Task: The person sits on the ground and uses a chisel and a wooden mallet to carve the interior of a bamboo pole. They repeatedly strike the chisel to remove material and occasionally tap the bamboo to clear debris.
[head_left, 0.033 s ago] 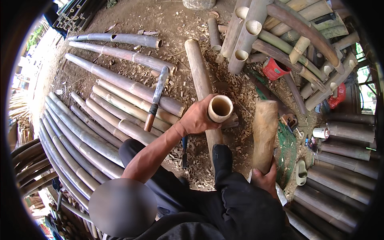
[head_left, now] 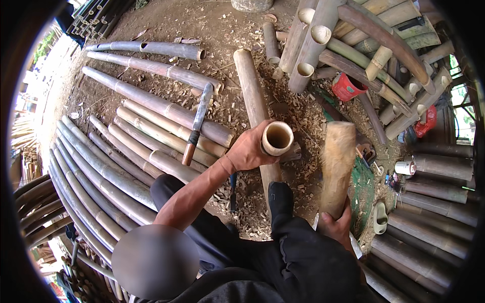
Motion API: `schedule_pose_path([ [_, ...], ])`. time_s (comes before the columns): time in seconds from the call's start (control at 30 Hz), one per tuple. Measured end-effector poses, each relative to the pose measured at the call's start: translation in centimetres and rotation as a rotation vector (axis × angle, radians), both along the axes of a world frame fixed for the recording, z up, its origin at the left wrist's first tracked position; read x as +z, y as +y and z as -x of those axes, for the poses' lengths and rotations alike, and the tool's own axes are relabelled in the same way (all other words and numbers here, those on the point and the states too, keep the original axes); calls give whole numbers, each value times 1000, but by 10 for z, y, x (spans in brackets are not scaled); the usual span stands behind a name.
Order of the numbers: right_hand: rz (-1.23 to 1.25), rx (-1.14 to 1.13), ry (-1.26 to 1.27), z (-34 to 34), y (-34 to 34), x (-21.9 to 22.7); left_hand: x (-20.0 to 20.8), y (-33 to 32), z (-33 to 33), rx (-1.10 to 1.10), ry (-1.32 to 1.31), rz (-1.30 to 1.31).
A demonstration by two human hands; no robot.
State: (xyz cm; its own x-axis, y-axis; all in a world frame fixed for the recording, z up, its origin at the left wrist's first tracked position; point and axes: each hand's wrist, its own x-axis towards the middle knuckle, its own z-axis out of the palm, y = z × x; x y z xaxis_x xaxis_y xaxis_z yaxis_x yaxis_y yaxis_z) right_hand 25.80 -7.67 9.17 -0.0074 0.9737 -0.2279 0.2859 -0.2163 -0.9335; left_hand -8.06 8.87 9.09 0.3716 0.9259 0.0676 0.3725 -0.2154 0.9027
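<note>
My left hand [head_left: 251, 147] is wrapped round a bamboo tube [head_left: 278, 138], its open, pale-rimmed mouth facing up at me. How far the tube reaches down is hidden. Off to the right, my right hand [head_left: 339, 226] grips the lower end of a thick wooden club [head_left: 337, 169], which stands nearly upright and apart from the tube; its upper part is a little blurred. Beneath the left hand a long bamboo pole [head_left: 251, 91] lies on the ground, running back toward my dark-clad foot [head_left: 281, 199].
Left of me, a long-bladed knife [head_left: 199, 121] with a wooden handle rests across several bamboo poles [head_left: 156, 103]. At the far right stand notched bamboo pieces [head_left: 320, 35] and a red bucket [head_left: 347, 87]. A handsaw [head_left: 367, 151], a pale clog [head_left: 380, 218] and a can [head_left: 404, 167] lie nearer. Chips litter the dirt.
The top of the wooden club has shifted slightly up and to the right in my right hand. My left hand and the bamboo tube have hardly moved.
</note>
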Motion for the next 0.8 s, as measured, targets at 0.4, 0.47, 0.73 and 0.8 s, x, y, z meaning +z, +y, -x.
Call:
schedule_pose_path([
  [0.4, -220, 505, -386, 71, 69, 77, -39, -12, 12, -157, 75, -220],
  [0.47, -235, 448, -210, 71, 76, 82, -23, -6, 8, -148, -3, -163],
  [0.73, -144, 532, -218, 84, 81, 75, -56, 10, 14, -382, -247, -264],
  [0.8, -101, 447, -86, 96, 80, 95, -40, 11, 9, -316, -197, -190],
])
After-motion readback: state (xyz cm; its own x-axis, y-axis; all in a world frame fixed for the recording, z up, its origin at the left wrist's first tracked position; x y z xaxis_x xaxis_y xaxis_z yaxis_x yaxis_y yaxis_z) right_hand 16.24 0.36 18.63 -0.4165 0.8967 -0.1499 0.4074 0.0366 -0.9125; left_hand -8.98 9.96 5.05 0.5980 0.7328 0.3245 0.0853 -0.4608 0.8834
